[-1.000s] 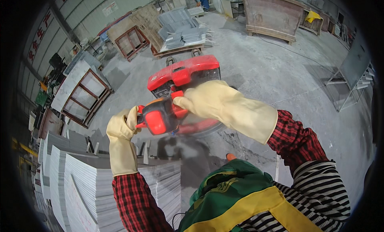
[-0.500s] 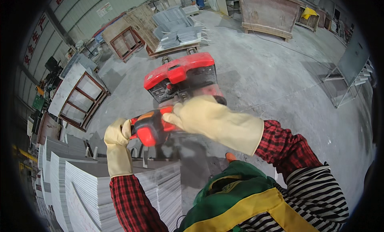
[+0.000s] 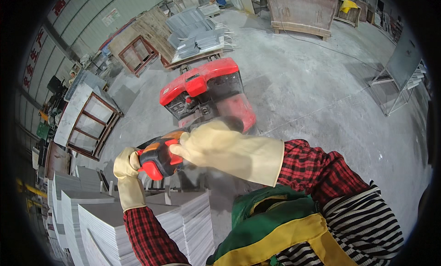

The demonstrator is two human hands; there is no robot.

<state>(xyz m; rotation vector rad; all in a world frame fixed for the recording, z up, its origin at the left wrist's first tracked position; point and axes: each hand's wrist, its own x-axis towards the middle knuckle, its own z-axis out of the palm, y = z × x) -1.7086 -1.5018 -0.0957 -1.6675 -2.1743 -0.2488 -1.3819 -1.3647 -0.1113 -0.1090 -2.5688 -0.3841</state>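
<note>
Cream rubber gloves cover both of my hands. My left hand (image 3: 127, 168) is closed around the left grip of a red and black tiller handle (image 3: 157, 159). My right hand (image 3: 216, 142) wraps the handle's other side, its thumb lying along the red part by the orange patch; its fingers are partly hidden. The handle belongs to a red pallet truck (image 3: 216, 69), whose dusty body stands just beyond my hands. Past the truck, a wooden pallet (image 3: 195, 58) carries grey stone slabs (image 3: 195, 34).
Stacks of pale slabs (image 3: 103, 224) stand close by my left arm. Framed crates (image 3: 94, 123) are farther left. A big wooden box (image 3: 301, 13) stands at the back, with a cable (image 3: 342, 52) on the floor. A metal rack (image 3: 395, 84) leans at right.
The handle and both hands have moved left and slightly down in the picture. The truck body also sits farther left, with more of its red right side showing. Both hands keep their grip.
</note>
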